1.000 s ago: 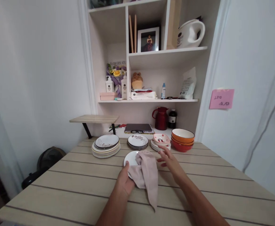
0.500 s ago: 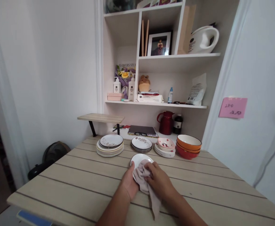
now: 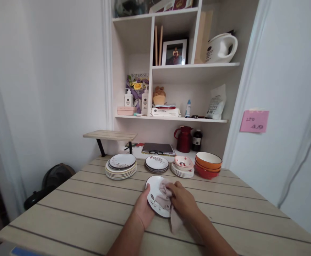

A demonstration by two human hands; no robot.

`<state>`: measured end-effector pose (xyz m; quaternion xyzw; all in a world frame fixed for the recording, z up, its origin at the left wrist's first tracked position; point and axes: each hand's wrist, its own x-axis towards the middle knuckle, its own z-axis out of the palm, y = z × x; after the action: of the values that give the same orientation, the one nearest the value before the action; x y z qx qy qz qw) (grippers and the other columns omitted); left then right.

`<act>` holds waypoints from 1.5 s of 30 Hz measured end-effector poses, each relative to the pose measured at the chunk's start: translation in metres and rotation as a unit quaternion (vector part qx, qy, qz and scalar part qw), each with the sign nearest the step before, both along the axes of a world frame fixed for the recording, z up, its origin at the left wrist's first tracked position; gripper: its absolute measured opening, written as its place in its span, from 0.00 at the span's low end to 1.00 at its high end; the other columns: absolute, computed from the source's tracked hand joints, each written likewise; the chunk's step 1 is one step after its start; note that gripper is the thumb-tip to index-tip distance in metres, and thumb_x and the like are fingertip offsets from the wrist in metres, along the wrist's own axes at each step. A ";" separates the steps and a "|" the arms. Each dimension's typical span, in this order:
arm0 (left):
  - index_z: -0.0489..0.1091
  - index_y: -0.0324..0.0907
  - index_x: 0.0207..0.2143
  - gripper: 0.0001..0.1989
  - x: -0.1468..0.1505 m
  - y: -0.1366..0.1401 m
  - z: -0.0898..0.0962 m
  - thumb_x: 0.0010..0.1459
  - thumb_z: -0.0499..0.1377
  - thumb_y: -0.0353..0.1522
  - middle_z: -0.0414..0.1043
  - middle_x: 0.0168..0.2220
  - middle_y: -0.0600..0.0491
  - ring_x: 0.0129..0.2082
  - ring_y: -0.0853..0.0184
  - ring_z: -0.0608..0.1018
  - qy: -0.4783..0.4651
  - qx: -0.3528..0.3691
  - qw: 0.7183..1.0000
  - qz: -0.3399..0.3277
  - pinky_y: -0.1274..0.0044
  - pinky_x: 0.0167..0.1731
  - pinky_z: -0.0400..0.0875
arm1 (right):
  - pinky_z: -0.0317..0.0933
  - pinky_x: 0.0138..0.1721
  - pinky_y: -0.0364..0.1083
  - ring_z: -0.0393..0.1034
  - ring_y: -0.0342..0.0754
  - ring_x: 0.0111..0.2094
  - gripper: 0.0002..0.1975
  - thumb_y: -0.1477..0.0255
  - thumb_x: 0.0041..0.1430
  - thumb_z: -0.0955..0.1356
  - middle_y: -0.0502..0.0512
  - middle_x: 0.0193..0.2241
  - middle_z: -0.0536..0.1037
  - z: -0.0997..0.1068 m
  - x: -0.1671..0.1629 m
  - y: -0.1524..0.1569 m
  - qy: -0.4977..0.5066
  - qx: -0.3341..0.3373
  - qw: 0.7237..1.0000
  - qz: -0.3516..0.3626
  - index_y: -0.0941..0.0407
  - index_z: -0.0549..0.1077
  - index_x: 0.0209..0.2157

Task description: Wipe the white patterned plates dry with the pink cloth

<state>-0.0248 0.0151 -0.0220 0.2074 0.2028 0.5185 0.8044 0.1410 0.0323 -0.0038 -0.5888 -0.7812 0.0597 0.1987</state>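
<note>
A white plate (image 3: 153, 188) with a dark rim and a printed pattern is tilted up over the table, held at its left edge by my left hand (image 3: 144, 209). The thumb lies on the plate's face; the other fingers are hidden beneath it. My right hand (image 3: 183, 200) grips a bunched pinkish-grey cloth (image 3: 165, 195) against the right side of the plate. One end of the cloth hangs down past the plate's lower edge. Beyond the hands stands a stack of similar dark-rimmed plates (image 3: 157, 163).
A taller plate stack (image 3: 121, 172) stands at left, a small square dish (image 3: 183, 163) on saucers and orange and red bowls (image 3: 208, 165) at right. Behind are a low wooden riser (image 3: 110, 135), a laptop (image 3: 157, 148), a red jug (image 3: 184, 139) and shelves.
My right hand has drawn the cloth to the right across the plate, uncovering the printed pattern on its lower part. The plate is tilted more toward me. The view has shifted slightly.
</note>
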 end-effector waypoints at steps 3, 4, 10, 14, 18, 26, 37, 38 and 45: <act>0.63 0.34 0.56 0.29 -0.001 0.001 -0.001 0.57 0.55 0.44 0.74 0.46 0.41 0.45 0.55 0.76 -0.001 -0.009 1.000 -0.004 0.66 0.49 0.64 | 0.50 0.33 0.42 0.67 0.47 0.36 0.23 0.82 0.44 0.63 0.52 0.39 0.71 0.003 0.004 -0.008 -0.019 -0.020 0.999 0.039 0.50 0.69 0.44; 0.63 0.34 0.55 0.29 -0.001 0.002 -0.002 0.58 0.55 0.44 0.75 0.46 0.41 0.45 0.55 0.77 0.001 -0.012 1.000 -0.005 0.67 0.48 0.64 | 0.51 0.33 0.42 0.67 0.47 0.36 0.22 0.81 0.44 0.63 0.52 0.39 0.72 0.003 0.002 -0.011 -0.016 -0.019 0.998 0.055 0.50 0.69 0.43; 0.69 0.34 0.50 0.24 0.001 0.007 -0.005 0.57 0.57 0.42 0.78 0.39 0.42 0.40 0.57 0.78 0.009 -0.017 1.000 -0.013 0.69 0.44 0.67 | 0.55 0.39 0.43 0.66 0.48 0.42 0.23 0.74 0.52 0.63 0.53 0.47 0.68 0.003 -0.026 -0.021 0.055 0.028 0.993 0.100 0.47 0.65 0.51; 0.70 0.34 0.48 0.22 0.003 0.009 -0.007 0.56 0.58 0.41 0.78 0.37 0.43 0.38 0.57 0.79 0.015 -0.014 1.000 -0.002 0.70 0.42 0.68 | 0.56 0.40 0.45 0.66 0.50 0.44 0.28 0.68 0.52 0.65 0.53 0.49 0.65 0.004 -0.031 -0.017 0.051 0.046 0.996 0.059 0.42 0.61 0.56; 0.69 0.33 0.49 0.23 0.004 0.008 -0.008 0.58 0.56 0.42 0.78 0.38 0.42 0.40 0.57 0.78 -0.001 -0.006 1.000 -0.013 0.70 0.44 0.67 | 0.56 0.38 0.44 0.67 0.50 0.42 0.29 0.64 0.52 0.67 0.54 0.48 0.66 0.005 -0.021 -0.011 0.039 0.018 0.999 0.019 0.44 0.61 0.56; 0.67 0.34 0.52 0.25 0.002 0.003 -0.005 0.59 0.54 0.43 0.77 0.42 0.42 0.44 0.57 0.77 0.003 -0.014 1.000 -0.018 0.68 0.49 0.64 | 0.54 0.38 0.42 0.67 0.47 0.39 0.21 0.79 0.44 0.65 0.52 0.39 0.72 0.005 -0.007 -0.015 0.026 -0.028 0.993 0.108 0.51 0.70 0.43; 0.70 0.33 0.47 0.23 0.004 0.003 -0.004 0.57 0.56 0.42 0.77 0.39 0.41 0.43 0.56 0.77 0.010 0.007 1.000 -0.028 0.68 0.48 0.65 | 0.56 0.40 0.44 0.66 0.49 0.43 0.26 0.72 0.55 0.63 0.54 0.46 0.67 0.006 -0.025 -0.012 0.018 0.066 0.997 0.040 0.43 0.64 0.56; 0.69 0.33 0.49 0.24 0.004 0.003 -0.004 0.57 0.56 0.43 0.77 0.39 0.41 0.43 0.56 0.77 0.011 0.004 0.999 -0.032 0.68 0.48 0.64 | 0.55 0.39 0.44 0.66 0.49 0.42 0.24 0.72 0.56 0.63 0.55 0.45 0.68 0.008 -0.020 -0.011 0.006 0.063 0.998 0.025 0.44 0.65 0.55; 0.62 0.34 0.56 0.29 0.001 0.004 -0.009 0.57 0.55 0.44 0.75 0.46 0.40 0.47 0.54 0.75 -0.004 0.004 0.999 -0.040 0.66 0.50 0.63 | 0.50 0.32 0.43 0.67 0.48 0.38 0.22 0.78 0.47 0.65 0.53 0.39 0.73 0.010 0.006 -0.012 -0.042 -0.030 0.998 0.028 0.49 0.69 0.45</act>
<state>-0.0236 0.0187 -0.0313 0.2163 0.1895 0.4875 0.8244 0.1468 0.0204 0.0062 -0.5744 -0.8029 0.0635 0.1464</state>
